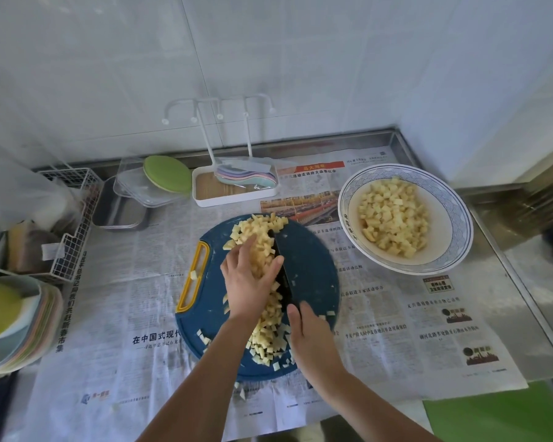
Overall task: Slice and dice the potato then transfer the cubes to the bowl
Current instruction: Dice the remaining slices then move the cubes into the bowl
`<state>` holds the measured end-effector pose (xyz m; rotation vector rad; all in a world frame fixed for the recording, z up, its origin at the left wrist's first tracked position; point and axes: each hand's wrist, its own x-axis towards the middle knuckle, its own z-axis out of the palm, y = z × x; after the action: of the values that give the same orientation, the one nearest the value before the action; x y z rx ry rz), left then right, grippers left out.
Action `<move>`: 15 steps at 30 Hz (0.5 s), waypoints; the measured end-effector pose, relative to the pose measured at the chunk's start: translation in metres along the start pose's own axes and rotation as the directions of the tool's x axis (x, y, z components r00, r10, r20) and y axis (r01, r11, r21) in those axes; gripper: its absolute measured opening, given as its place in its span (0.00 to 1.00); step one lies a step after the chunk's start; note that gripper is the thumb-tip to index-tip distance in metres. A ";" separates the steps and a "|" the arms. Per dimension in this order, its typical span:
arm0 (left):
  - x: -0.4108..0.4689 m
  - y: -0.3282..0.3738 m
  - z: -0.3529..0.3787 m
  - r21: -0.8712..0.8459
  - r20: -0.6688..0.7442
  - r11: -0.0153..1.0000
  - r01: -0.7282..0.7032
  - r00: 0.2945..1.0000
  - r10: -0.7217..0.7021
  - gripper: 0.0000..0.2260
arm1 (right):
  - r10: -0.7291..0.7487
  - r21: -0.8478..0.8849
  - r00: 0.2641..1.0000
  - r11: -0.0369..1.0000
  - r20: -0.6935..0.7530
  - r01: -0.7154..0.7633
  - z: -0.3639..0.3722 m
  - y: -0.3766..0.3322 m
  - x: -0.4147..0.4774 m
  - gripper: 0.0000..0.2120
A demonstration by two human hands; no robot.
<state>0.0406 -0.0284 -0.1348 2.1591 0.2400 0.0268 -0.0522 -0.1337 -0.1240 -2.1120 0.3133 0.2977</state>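
A long heap of pale yellow potato cubes (pixel 262 231) runs down the middle of the round blue cutting board (pixel 313 260). My left hand (pixel 248 279) lies flat on the heap, fingers spread, pressing cubes against the black knife blade (pixel 283 275). My right hand (pixel 310 336) grips the knife's handle at the board's near right, blade standing on edge along the heap's right side. The white bowl with a blue patterned rim (pixel 457 215) sits to the right of the board, holding many potato cubes (pixel 393 215).
Newspaper (pixel 428 330) covers the steel counter. A white tray with a hook rack (pixel 233 189) and clear containers with a green lid (pixel 166 177) stand behind the board. A wire basket (pixel 74 231) and stacked coloured plates (pixel 16 323) sit at the left. Loose cubes lie near the board's edge.
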 end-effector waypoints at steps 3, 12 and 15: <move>-0.003 0.006 0.003 -0.034 -0.028 0.999 0.007 1.000 -0.008 0.26 | -0.031 -0.014 0.999 0.999 0.019 0.031 0.001 -0.003 -0.004 0.12; -0.009 0.016 0.006 -0.249 -0.192 0.968 0.017 0.979 -0.067 0.09 | -0.055 0.065 0.997 0.997 0.053 0.052 0.002 -0.005 -0.016 0.13; -0.010 0.024 0.006 -0.296 -0.229 0.955 0.027 0.968 -0.099 0.06 | -0.062 0.091 0.997 0.994 0.053 0.057 0.000 -0.006 -0.017 0.13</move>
<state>0.0356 -0.0479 -0.1176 1.8503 0.4198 0.2746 -0.0663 -0.1288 -0.1137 -2.0170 0.2266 0.3015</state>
